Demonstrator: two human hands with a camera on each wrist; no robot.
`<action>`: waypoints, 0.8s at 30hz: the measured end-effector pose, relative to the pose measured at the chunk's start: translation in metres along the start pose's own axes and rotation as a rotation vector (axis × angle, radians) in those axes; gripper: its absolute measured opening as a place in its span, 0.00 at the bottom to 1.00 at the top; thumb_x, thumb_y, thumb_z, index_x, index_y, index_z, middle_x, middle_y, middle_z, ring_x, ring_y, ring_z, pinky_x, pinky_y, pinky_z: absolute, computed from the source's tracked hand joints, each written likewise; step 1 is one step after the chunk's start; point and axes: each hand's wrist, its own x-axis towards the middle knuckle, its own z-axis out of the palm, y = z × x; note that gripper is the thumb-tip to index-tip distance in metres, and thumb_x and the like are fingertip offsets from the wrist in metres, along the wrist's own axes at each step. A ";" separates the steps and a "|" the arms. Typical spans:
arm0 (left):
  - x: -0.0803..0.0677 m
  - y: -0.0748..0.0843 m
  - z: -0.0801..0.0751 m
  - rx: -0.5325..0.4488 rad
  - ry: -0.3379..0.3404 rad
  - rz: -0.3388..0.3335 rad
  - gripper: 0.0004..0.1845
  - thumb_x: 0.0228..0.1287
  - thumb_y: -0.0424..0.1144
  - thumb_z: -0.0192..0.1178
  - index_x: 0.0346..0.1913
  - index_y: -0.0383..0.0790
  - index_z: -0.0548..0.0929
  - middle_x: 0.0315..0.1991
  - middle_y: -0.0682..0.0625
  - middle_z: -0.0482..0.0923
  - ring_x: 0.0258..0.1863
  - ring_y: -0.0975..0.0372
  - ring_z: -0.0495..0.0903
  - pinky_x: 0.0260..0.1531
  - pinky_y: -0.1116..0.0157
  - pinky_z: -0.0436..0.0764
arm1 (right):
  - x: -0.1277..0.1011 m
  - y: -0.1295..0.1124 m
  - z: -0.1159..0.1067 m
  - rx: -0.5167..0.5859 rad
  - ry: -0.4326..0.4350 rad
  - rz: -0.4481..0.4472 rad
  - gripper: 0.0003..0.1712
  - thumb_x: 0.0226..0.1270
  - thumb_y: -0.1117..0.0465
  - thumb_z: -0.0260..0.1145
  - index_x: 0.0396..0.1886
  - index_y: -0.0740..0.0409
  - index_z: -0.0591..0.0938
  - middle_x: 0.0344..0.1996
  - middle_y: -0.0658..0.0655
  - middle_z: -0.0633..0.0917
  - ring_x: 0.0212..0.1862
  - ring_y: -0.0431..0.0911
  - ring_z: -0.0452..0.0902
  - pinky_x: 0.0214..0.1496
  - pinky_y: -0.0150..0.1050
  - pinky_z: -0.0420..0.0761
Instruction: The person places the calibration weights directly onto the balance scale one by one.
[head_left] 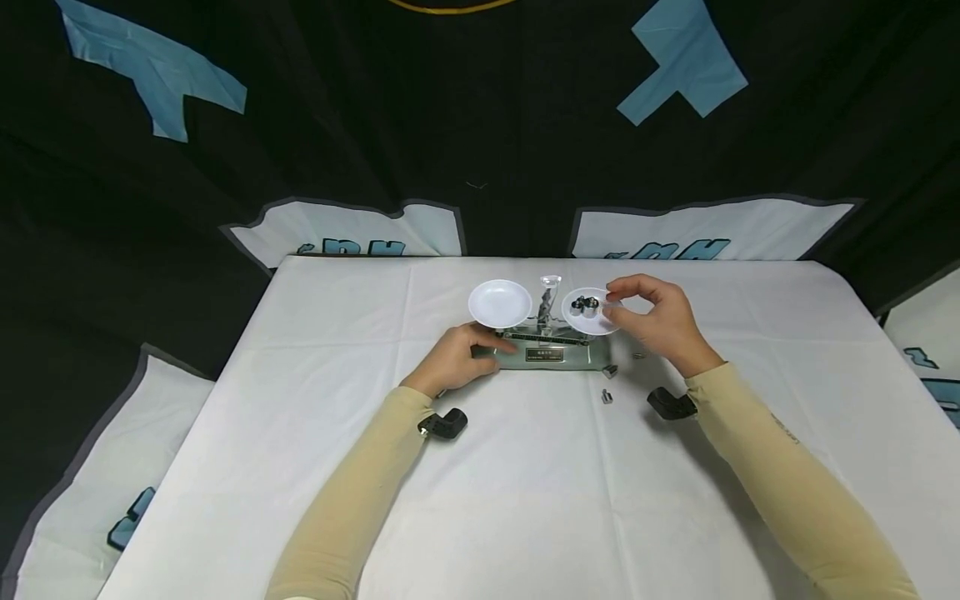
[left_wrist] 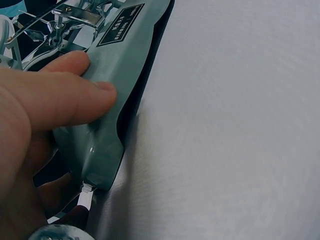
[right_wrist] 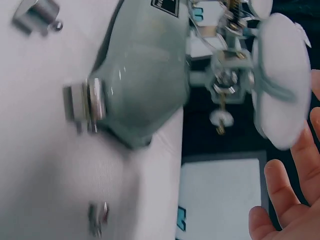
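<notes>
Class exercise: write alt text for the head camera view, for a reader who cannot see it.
A person's left hand rests on the base of a two-pan balance scale while the right hand hovers at the right pan, which holds small metal weights. The left pan is empty.

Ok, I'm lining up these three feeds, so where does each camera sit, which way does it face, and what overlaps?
Head: worn high, facing forward and down over the white table at the balance scale; both sleeved forearms, the left hand and right hand show.
Left wrist: low beside the scale's grey-green base, looking along it; the thumb and fingers rest on it.
Right wrist: beneath the right pan, looking up; only fingertips show.
Shared: all three views show the scale base.
</notes>
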 end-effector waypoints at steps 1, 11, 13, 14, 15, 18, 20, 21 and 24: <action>0.000 0.000 0.000 -0.002 0.000 0.002 0.18 0.56 0.28 0.64 0.49 0.44 0.91 0.55 0.48 0.87 0.62 0.53 0.80 0.66 0.51 0.76 | -0.002 0.000 -0.004 -0.002 0.013 0.000 0.18 0.64 0.63 0.69 0.52 0.64 0.84 0.47 0.66 0.87 0.59 0.48 0.74 0.70 0.62 0.67; 0.000 0.000 0.001 -0.003 -0.002 -0.001 0.18 0.57 0.28 0.65 0.49 0.43 0.91 0.56 0.47 0.87 0.63 0.53 0.80 0.66 0.51 0.77 | -0.027 0.015 -0.035 -0.034 0.048 0.044 0.16 0.68 0.57 0.69 0.50 0.63 0.85 0.38 0.30 0.82 0.53 0.28 0.71 0.60 0.49 0.69; 0.000 -0.001 0.001 -0.002 -0.001 -0.001 0.18 0.57 0.27 0.65 0.49 0.43 0.91 0.56 0.47 0.87 0.62 0.53 0.80 0.66 0.51 0.77 | -0.031 0.019 -0.039 -0.035 0.054 0.042 0.16 0.68 0.57 0.68 0.50 0.64 0.85 0.38 0.29 0.81 0.52 0.28 0.72 0.58 0.45 0.69; 0.000 -0.001 0.001 -0.001 0.000 -0.001 0.18 0.57 0.27 0.65 0.49 0.43 0.91 0.56 0.47 0.87 0.62 0.53 0.80 0.66 0.52 0.77 | -0.033 0.020 -0.040 -0.035 0.059 0.041 0.16 0.68 0.57 0.68 0.49 0.64 0.85 0.37 0.28 0.81 0.52 0.28 0.72 0.57 0.43 0.68; 0.000 0.000 0.001 -0.002 0.001 -0.001 0.18 0.57 0.27 0.65 0.49 0.43 0.91 0.56 0.47 0.87 0.62 0.53 0.80 0.66 0.51 0.77 | -0.034 0.022 -0.041 -0.036 0.063 0.041 0.16 0.69 0.57 0.68 0.49 0.64 0.85 0.37 0.28 0.81 0.52 0.28 0.72 0.56 0.42 0.68; 0.000 0.000 0.001 0.001 0.004 0.001 0.18 0.56 0.27 0.65 0.49 0.43 0.91 0.55 0.47 0.87 0.62 0.53 0.81 0.66 0.52 0.77 | -0.039 0.026 -0.045 -0.038 0.071 0.044 0.16 0.69 0.57 0.68 0.49 0.64 0.85 0.37 0.27 0.81 0.52 0.27 0.71 0.56 0.42 0.66; 0.000 0.000 0.001 -0.001 0.004 0.001 0.18 0.56 0.27 0.65 0.49 0.43 0.91 0.55 0.47 0.87 0.62 0.53 0.81 0.66 0.52 0.77 | -0.041 0.028 -0.047 -0.040 0.075 0.048 0.15 0.69 0.57 0.68 0.48 0.63 0.85 0.36 0.27 0.81 0.52 0.26 0.71 0.56 0.43 0.66; 0.000 0.000 0.001 -0.002 0.004 0.000 0.18 0.56 0.27 0.65 0.49 0.43 0.91 0.54 0.47 0.87 0.62 0.53 0.81 0.66 0.52 0.77 | -0.043 0.030 -0.048 -0.040 0.076 0.053 0.16 0.69 0.57 0.68 0.48 0.63 0.85 0.36 0.27 0.81 0.52 0.26 0.71 0.57 0.43 0.66; 0.001 0.000 0.001 -0.001 0.004 -0.003 0.18 0.56 0.27 0.65 0.49 0.43 0.91 0.55 0.47 0.87 0.62 0.53 0.81 0.66 0.52 0.76 | -0.046 0.033 -0.050 -0.040 0.081 0.060 0.15 0.69 0.56 0.69 0.48 0.63 0.85 0.36 0.27 0.81 0.52 0.25 0.71 0.59 0.46 0.67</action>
